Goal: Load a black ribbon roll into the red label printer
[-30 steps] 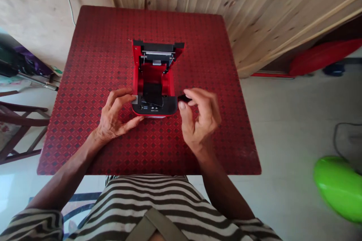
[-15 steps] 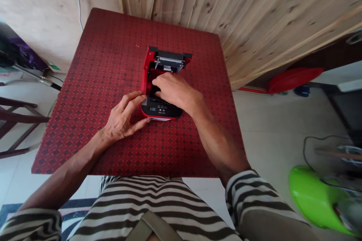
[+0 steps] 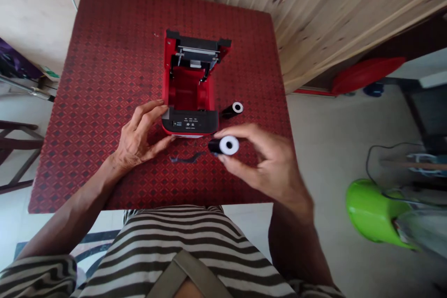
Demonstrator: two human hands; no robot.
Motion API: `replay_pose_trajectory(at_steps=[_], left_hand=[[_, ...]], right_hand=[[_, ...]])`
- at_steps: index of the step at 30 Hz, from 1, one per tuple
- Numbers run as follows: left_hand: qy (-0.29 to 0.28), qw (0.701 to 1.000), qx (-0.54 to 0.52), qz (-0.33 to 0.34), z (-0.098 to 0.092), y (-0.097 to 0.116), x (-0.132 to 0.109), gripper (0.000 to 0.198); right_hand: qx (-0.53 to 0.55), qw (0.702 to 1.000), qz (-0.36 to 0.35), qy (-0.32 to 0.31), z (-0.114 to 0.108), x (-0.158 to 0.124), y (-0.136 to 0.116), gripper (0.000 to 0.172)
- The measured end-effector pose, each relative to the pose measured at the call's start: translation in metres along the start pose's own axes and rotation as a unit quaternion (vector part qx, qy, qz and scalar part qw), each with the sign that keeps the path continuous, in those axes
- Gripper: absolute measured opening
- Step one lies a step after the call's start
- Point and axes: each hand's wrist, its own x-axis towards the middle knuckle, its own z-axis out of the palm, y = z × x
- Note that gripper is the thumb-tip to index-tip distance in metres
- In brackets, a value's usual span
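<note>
A: What has just been changed?
B: The roll (image 3: 222,145), black with a white end, is now held just off the front right corner of the printer (image 3: 190,122). Half a second ago, the right hand (image 3: 274,160) was reached into the compartment (image 3: 188,88), where dark material was seen.

A: And in the compartment now?
B: Its red floor is exposed beneath the raised lid (image 3: 197,50), so, as judged, it has been unloaded.

A: How are the fingers set?
B: On the right, the roll is pinched between thumb and forefinger. On the left hand (image 3: 138,137), the fingers are spread and nothing is lifted; the printer's front left corner is touched, thumb at the front edge.

A: What is found around it?
B: A second roll (image 3: 232,110) is set just right of the printer; whether upright cannot be told. A dark strip (image 3: 190,159) is laid in front, on the red patterned desk (image 3: 87,102).

A: Any other container?
B: A green bin (image 3: 370,209), well apart on the right; its contents are too blurred to be told.
</note>
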Motion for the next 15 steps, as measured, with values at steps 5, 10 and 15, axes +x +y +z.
replay_pose_trajectory(at_steps=[5, 10, 15], left_hand=[[0.004, 1.000, -0.001, -0.001, 0.000, 0.001, 0.002, 0.074], [0.003, 1.000, 0.023, -0.016, -0.001, 0.000, 0.002, 0.073], [-0.002, 1.000, 0.023, -0.022, -0.003, 0.001, 0.003, 0.072]], right_hand=[[0.053, 0.998, 0.044, 0.013, 0.057, -0.036, 0.035, 0.030], [0.100, 0.992, 0.069, 0.010, 0.076, -0.044, 0.047, 0.031], [0.164, 0.974, 0.154, -0.003, 0.050, -0.047, 0.048, 0.037]])
